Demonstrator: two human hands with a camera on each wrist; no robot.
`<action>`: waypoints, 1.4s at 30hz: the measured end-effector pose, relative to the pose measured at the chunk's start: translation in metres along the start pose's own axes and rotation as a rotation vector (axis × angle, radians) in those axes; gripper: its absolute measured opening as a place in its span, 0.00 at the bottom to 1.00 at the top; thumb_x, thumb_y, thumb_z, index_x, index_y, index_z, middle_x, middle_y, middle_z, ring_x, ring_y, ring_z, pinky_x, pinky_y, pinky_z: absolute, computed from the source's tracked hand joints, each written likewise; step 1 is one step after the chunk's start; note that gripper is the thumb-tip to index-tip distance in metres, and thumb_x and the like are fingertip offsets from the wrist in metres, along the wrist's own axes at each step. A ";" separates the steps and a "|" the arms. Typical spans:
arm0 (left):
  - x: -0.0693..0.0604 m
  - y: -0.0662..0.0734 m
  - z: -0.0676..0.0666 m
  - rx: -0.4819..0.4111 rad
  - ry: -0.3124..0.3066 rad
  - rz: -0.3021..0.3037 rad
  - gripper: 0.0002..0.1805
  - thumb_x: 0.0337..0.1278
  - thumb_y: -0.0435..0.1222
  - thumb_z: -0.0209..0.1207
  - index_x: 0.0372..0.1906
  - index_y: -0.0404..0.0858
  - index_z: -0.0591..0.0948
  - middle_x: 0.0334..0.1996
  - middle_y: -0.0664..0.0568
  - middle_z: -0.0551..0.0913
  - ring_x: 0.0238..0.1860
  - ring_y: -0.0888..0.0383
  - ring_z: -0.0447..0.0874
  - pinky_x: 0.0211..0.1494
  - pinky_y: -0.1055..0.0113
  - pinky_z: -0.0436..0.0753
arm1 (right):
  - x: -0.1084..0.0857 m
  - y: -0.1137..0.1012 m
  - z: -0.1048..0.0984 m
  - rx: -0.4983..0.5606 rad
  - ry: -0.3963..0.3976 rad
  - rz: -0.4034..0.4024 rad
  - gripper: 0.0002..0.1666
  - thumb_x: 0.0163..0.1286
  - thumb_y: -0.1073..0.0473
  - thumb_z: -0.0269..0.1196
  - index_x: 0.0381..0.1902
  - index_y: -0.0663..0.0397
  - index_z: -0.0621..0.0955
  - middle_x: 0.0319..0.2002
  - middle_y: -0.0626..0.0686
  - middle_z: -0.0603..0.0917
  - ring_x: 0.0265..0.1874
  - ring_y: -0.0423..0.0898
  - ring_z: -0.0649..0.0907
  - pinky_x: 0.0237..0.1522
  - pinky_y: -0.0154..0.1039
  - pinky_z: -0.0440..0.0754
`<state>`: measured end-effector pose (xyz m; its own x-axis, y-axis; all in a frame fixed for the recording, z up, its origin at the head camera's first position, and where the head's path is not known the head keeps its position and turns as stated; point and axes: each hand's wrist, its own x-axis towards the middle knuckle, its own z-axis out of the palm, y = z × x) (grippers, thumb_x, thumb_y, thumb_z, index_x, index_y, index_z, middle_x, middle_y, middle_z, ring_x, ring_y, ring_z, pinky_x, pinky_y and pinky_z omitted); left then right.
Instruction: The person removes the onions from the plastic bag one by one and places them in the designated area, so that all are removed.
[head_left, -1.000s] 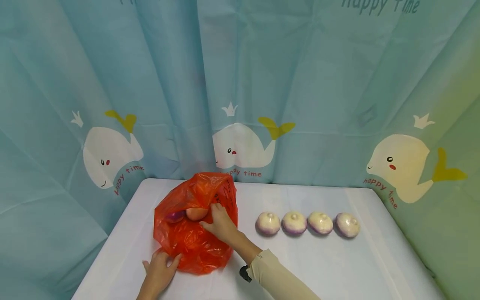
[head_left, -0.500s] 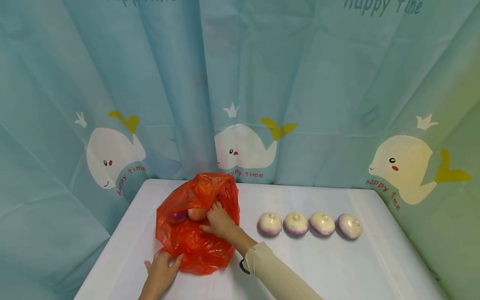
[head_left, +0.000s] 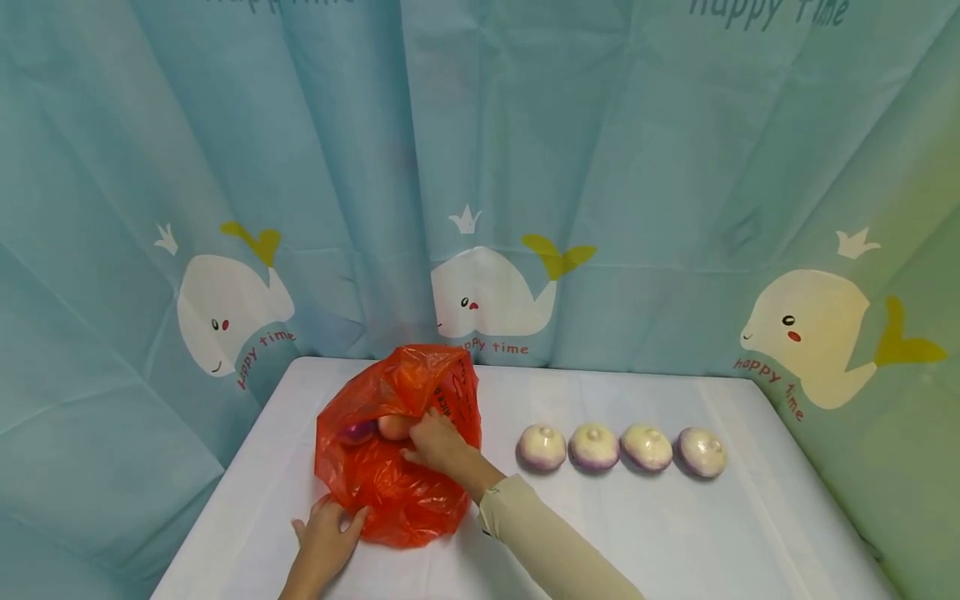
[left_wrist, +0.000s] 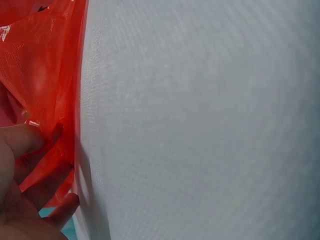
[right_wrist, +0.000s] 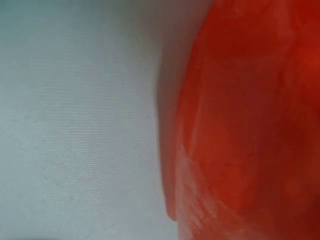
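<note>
My left hand (head_left: pixel 326 537) comes up from the near edge, thumb and fingers spread around the near left rim of the red bag (head_left: pixel 405 504), pinching the thin film between them. My right forearm, in a pale sleeve (head_left: pixel 555 542), slants from the near right toward the far left, and my right hand (head_left: pixel 441 446) dips into the bag's mouth, knuckles up, thumb pointing left. Its fingertips are hidden, so I cannot tell whether they grasp anything. Just left of them inside the bag sit an orange round item (head_left: pixel 393 427) and a purple one (head_left: pixel 358 432). The bag rests on the left part of the white table (head_left: pixel 637 542).
</note>
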<state>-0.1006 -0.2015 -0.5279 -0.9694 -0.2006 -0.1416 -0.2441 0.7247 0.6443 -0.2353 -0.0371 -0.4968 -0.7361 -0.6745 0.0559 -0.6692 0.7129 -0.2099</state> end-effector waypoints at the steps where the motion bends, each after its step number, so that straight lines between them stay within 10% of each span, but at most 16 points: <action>1: 0.000 0.000 0.000 -0.001 -0.002 -0.001 0.22 0.57 0.40 0.61 0.49 0.26 0.78 0.50 0.32 0.77 0.58 0.32 0.63 0.53 0.23 0.35 | 0.000 -0.001 0.000 0.011 -0.012 0.009 0.24 0.61 0.47 0.66 0.53 0.48 0.78 0.47 0.48 0.78 0.51 0.48 0.70 0.55 0.42 0.72; 13: -0.001 0.000 0.001 -0.007 0.005 -0.005 0.23 0.57 0.41 0.62 0.50 0.28 0.78 0.50 0.34 0.77 0.59 0.33 0.62 0.54 0.24 0.33 | 0.003 -0.006 0.000 -0.019 -0.043 -0.013 0.21 0.62 0.47 0.66 0.51 0.46 0.77 0.34 0.43 0.81 0.45 0.44 0.76 0.57 0.41 0.70; 18: -0.001 0.000 -0.001 0.006 0.012 0.017 0.22 0.56 0.41 0.62 0.49 0.28 0.78 0.49 0.34 0.78 0.59 0.33 0.62 0.54 0.23 0.34 | 0.002 -0.008 0.003 0.164 -0.073 0.034 0.31 0.58 0.51 0.69 0.58 0.41 0.71 0.39 0.41 0.79 0.46 0.42 0.75 0.60 0.43 0.69; 23: -0.001 0.000 -0.001 0.008 0.016 0.056 0.19 0.57 0.39 0.61 0.47 0.28 0.79 0.47 0.34 0.78 0.58 0.33 0.64 0.52 0.21 0.37 | 0.002 -0.010 0.008 0.064 -0.003 -0.011 0.36 0.58 0.50 0.70 0.61 0.42 0.67 0.45 0.43 0.80 0.48 0.42 0.76 0.60 0.42 0.67; 42: 0.000 -0.002 0.000 0.006 0.008 0.014 0.19 0.56 0.38 0.62 0.45 0.26 0.79 0.45 0.35 0.79 0.56 0.32 0.65 0.52 0.21 0.38 | -0.016 -0.006 0.010 0.037 0.075 0.064 0.45 0.47 0.40 0.73 0.59 0.53 0.71 0.44 0.57 0.66 0.35 0.49 0.78 0.30 0.38 0.81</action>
<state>-0.1000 -0.2023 -0.5292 -0.9724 -0.1960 -0.1268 -0.2311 0.7310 0.6420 -0.2188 -0.0324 -0.5059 -0.7834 -0.6110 0.1139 -0.6177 0.7453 -0.2509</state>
